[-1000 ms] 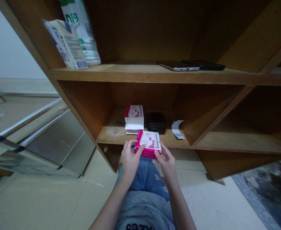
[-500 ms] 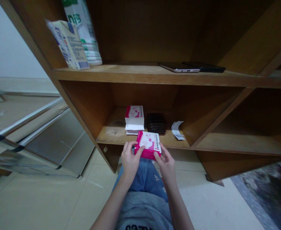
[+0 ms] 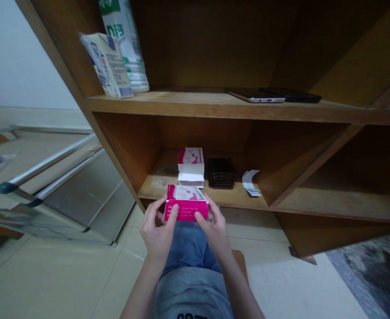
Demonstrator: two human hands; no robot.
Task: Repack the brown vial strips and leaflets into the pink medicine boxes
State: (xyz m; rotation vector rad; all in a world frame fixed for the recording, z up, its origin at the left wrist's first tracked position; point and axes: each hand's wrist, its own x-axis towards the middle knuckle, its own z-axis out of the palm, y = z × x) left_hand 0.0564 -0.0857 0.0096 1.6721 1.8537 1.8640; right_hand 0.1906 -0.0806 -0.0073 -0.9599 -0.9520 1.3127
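Both my hands hold a small pink and white box (image 3: 186,207) just in front of the lower shelf (image 3: 155,189) of a wooden bookcase. My left hand (image 3: 157,232) grips its left end with the thumb on the pink front face. My right hand (image 3: 214,228) grips its right end. The pink side with printed dates faces me. A matching pink and white box (image 3: 191,166) stands on the lower shelf just behind it, next to a dark stack (image 3: 220,172) and a curled white paper (image 3: 250,182).
On the upper shelf (image 3: 195,104) stand a cream carton (image 3: 109,64) and a green-and-white pack (image 3: 125,44) at the left, and two flat phones (image 3: 271,94) at the right. A folded metal frame (image 3: 48,177) leans at the left on the tiled floor. A dark rug (image 3: 374,266) lies at the right.
I have tipped the box so its pink side faces me, and it has shifted left and slightly down. The view has moved a little to the left.
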